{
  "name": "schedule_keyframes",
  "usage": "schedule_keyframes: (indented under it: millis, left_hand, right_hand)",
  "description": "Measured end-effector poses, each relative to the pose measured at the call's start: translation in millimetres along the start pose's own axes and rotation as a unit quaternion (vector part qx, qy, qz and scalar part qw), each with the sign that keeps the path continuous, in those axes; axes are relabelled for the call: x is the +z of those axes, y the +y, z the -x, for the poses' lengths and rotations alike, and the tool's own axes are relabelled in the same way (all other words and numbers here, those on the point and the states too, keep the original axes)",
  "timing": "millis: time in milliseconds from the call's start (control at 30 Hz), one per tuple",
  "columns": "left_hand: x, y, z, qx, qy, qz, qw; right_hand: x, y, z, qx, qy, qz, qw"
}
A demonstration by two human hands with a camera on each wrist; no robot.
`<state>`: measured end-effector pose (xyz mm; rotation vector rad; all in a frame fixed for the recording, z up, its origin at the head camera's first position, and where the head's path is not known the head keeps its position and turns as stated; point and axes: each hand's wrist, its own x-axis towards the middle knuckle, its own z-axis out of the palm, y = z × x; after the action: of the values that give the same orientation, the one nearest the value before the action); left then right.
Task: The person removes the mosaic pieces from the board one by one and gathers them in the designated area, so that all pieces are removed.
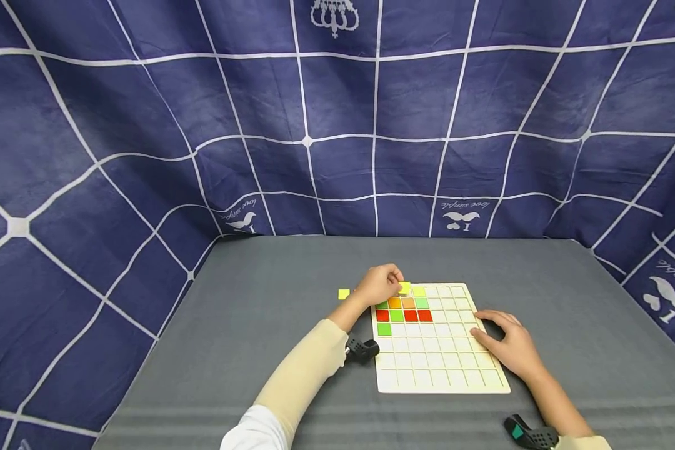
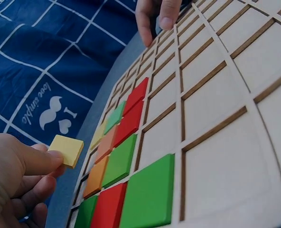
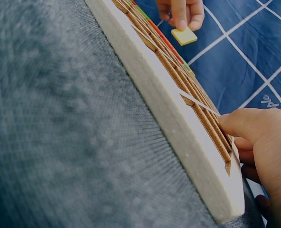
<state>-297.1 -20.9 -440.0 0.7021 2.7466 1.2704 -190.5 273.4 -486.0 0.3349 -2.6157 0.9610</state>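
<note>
My left hand (image 1: 378, 285) pinches a small square yellow tile (image 2: 67, 151) between thumb and fingers. It is held just above the far left part of a pale wooden grid board (image 1: 443, 377). Coloured tiles sit in the board's cells near the far left corner: red (image 1: 410, 315), bright green (image 2: 147, 192), orange (image 1: 394, 303), light green (image 1: 422, 303) and yellow (image 1: 419, 292). At the board's right edge rests my right hand (image 1: 509, 344), its thumb and index finger touching the rim. Some of its other fingers are partly hidden in the right wrist view.
Another yellow tile (image 1: 344, 294) lies on the grey table (image 1: 247, 350), left of the board. Blue curtain cloth (image 1: 337, 169) with white lines hangs behind and along the sides of the table. Each wrist wears a dark device (image 1: 362, 350).
</note>
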Motion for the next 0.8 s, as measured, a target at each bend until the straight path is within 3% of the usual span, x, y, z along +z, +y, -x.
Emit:
schedule_keyframes:
  millis: [300, 433, 800]
  left_hand:
    - [-15.4, -3.1, 6.1, -0.016, 0.01, 0.007, 0.9998]
    - [-27.2, -6.3, 8.7, -0.013, 0.03, 0.009, 0.9994]
    - [-38.8, -17.0, 29.2, -0.038, 0.031, 0.047, 0.9977]
  right_hand:
    - [-0.2, 4.6, 1.0, -0.003, 0.001, 0.001, 1.0]
    - [-2.6, 0.0, -5.3, -0.004, -0.004, 0.001, 1.0]
    - [-6.4, -13.8, 5.7, 0.041, -0.046, 0.005, 0.9981]
